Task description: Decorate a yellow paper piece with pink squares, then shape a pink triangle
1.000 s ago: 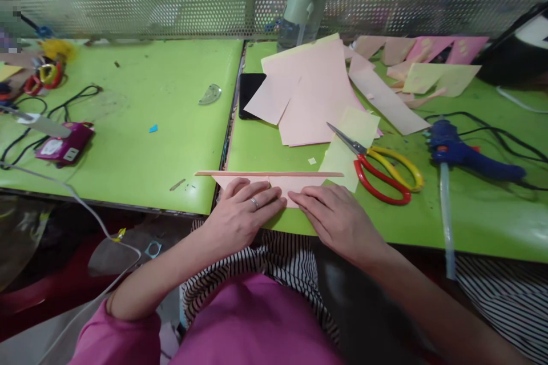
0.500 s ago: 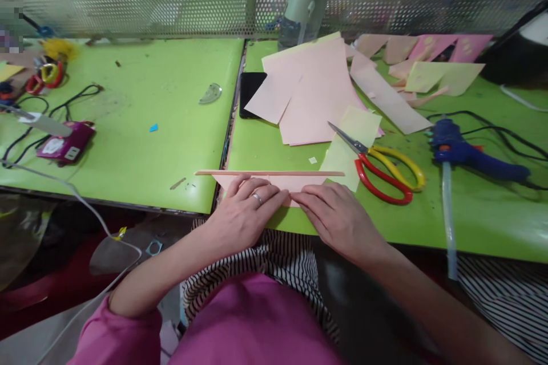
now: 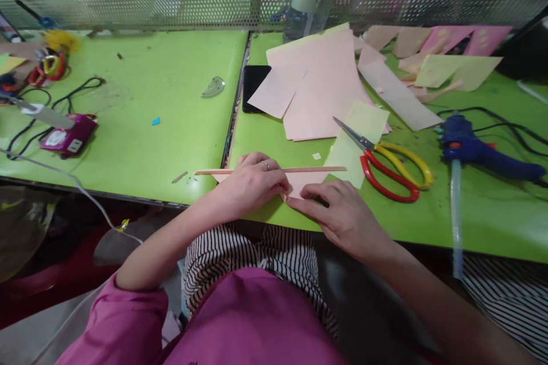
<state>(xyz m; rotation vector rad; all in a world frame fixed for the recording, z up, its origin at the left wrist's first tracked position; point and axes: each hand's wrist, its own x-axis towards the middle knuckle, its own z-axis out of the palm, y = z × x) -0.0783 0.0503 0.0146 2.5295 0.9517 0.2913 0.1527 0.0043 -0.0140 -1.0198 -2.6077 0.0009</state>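
A piece of pale pink paper lies at the table's near edge, with a narrow folded strip running along its far side. My left hand, a ring on one finger, rests across the paper and strip. Its fingers are curled, and their tips meet at the paper's near point. My right hand holds the same near part from the right, its thumb and fingers pressed on the paper. The left fingers partly hide the fold there. Red-and-yellow-handled scissors lie partly open to the right, over a pale yellow sheet.
Stacked pink sheets cover part of a black phone. Behind them stands a water bottle. A blue glue gun with its cord lies at right, near cut paper pieces. At left is a purple power socket with cables.
My left hand has shifted slightly away from me and curled its fingers at the paper's near point. My right fingers have spread a little and moved lower on the paper. The view has shifted slightly.
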